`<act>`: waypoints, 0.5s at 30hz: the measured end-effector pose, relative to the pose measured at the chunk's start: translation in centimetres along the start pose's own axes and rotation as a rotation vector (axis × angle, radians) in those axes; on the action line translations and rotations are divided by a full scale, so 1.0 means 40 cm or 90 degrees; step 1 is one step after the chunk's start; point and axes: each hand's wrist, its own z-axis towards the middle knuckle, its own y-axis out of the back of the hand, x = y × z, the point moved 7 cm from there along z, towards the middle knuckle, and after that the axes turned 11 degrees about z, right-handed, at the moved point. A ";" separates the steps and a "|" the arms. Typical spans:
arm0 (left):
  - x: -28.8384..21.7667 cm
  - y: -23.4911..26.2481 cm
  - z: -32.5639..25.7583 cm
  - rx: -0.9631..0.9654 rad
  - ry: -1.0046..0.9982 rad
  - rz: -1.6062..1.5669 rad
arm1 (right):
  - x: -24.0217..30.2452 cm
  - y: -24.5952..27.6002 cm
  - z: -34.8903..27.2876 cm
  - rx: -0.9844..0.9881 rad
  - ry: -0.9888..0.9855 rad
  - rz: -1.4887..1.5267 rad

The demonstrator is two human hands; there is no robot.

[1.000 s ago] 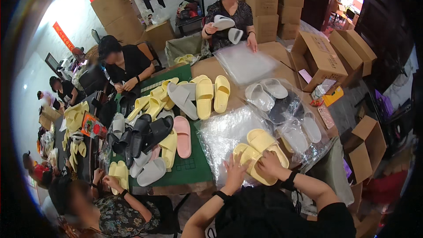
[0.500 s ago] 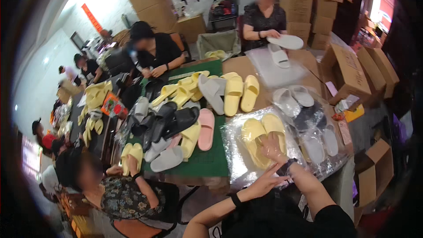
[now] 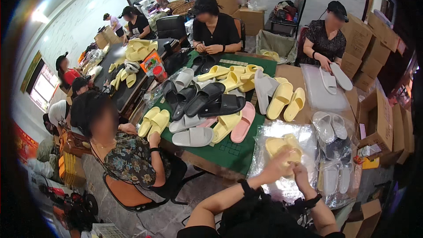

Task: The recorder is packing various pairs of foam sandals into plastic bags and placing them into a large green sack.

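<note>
A pair of yellow slide slippers lies at the near right of the table in what looks like a clear plastic bag, on top of a stack of shiny clear bags. My left hand reaches over the near part of the slippers; its fingers are smeared by motion. Close beside it, my right hand is closed, with its fingertips pinched at the near edge of the slippers' bag. Both hands partly hide the slippers' heel ends.
Left of the bags is a pile of black, grey, yellow and pink slippers on a green mat. Bagged slippers lie to the right. Co-workers sit around the table, one holding yellow slippers. Open cardboard boxes stand at the right.
My view has turned left. My right hand has drawn back from the slippers' tops to their near edge and closed. My left hand has moved forward over the slippers.
</note>
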 end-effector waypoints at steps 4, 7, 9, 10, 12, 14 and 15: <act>0.339 0.320 -0.035 -0.431 0.418 0.137 | 0.178 0.075 0.008 -0.139 -0.023 0.162; 0.708 0.536 -0.287 -0.542 0.659 0.482 | 0.301 0.086 -0.007 -0.127 0.065 0.185; 0.775 0.575 -0.336 -0.403 0.744 0.596 | 0.347 0.106 -0.031 -0.168 0.069 0.219; 0.788 0.570 -0.329 -0.303 0.778 0.551 | 0.355 0.120 -0.041 -0.196 0.077 0.249; 0.767 0.570 -0.337 -0.284 0.803 0.472 | 0.358 0.148 -0.056 -0.220 0.110 0.216; 0.770 0.589 -0.316 -0.327 0.596 0.090 | 0.359 0.161 -0.068 -0.234 0.112 0.247; 0.763 0.586 -0.332 -0.435 0.599 0.041 | 0.369 0.163 -0.077 -0.249 0.113 0.251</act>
